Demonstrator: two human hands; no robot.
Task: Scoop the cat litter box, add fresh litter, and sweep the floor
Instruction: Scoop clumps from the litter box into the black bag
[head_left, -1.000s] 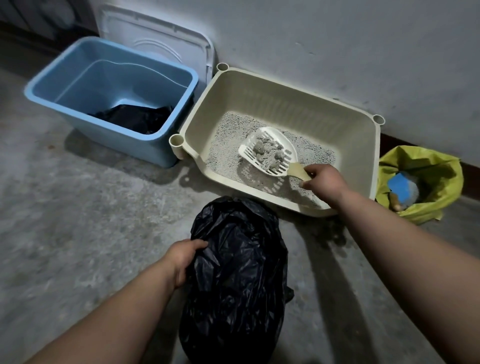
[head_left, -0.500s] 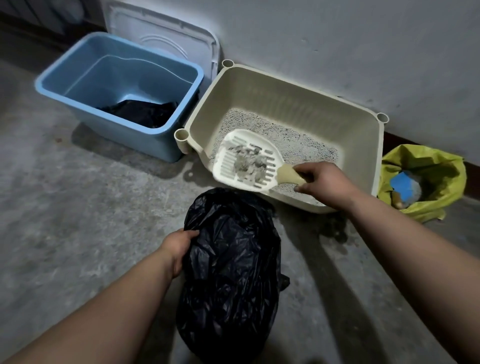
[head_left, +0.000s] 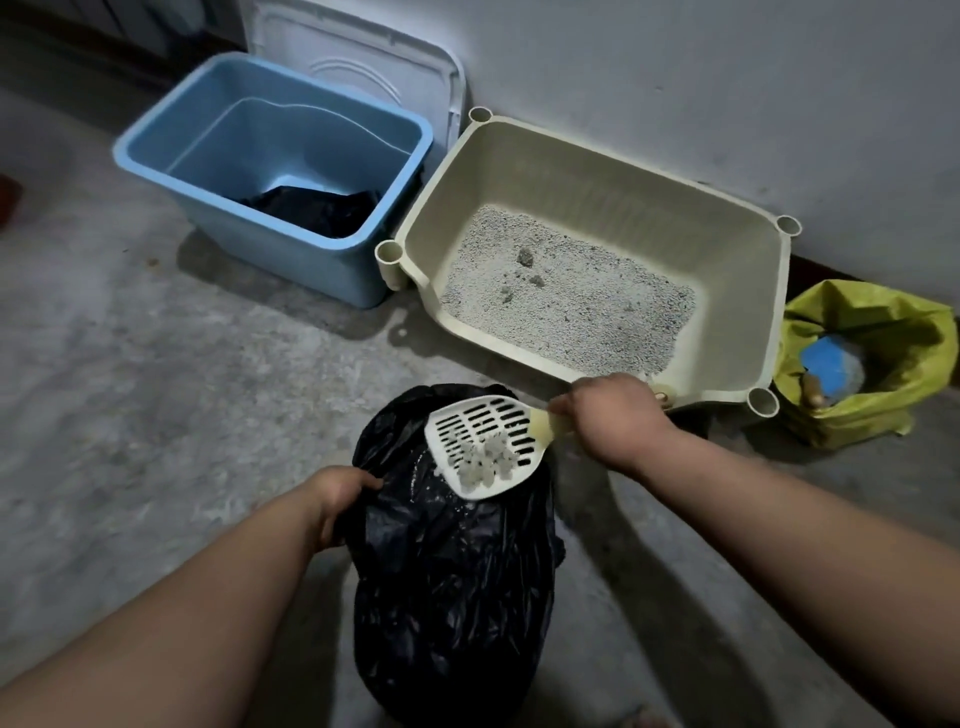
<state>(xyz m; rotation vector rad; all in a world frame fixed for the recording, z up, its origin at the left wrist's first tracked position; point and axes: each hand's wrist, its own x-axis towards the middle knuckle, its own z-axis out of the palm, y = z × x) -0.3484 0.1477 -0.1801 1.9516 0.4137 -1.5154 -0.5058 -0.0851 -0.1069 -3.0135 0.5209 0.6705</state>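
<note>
Right hand: the right hand (head_left: 613, 415) is closed in a fist around the scoop's yellow handle, holding the slotted scoop (head_left: 485, 447) tipped over the bag mouth.
Scoop load: pale clumps (head_left: 485, 462) sit at the lower lip of the scoop, not yet dropped as far as I can tell.
Left hand: the left hand (head_left: 340, 501) pinches the rim of the black rubbish bag (head_left: 457, 571), fingers curled over the plastic to hold the opening wide.
Bag: it stands on the concrete floor (head_left: 130, 415) just in front of the litter box, beneath the scoop.
Litter box: the cream litter box (head_left: 737, 291) sits against the wall, with a thin layer of grey litter (head_left: 571, 306) across its bottom.
Still in the box: a few darker lumps (head_left: 525, 257) remain on the litter, so scooping looks unfinished.
Fresh litter: the layer looks shallow; I judge topping up is not yet done. A yellow sack (head_left: 872, 364) stands open to the right of the box; its contents are unclear.
Sweeping: no broom is in view; specks lie on the floor near the bag, so this step seems still ahead.
Beside: a blue bin (head_left: 280, 171) stands left of the box, something dark inside.
</note>
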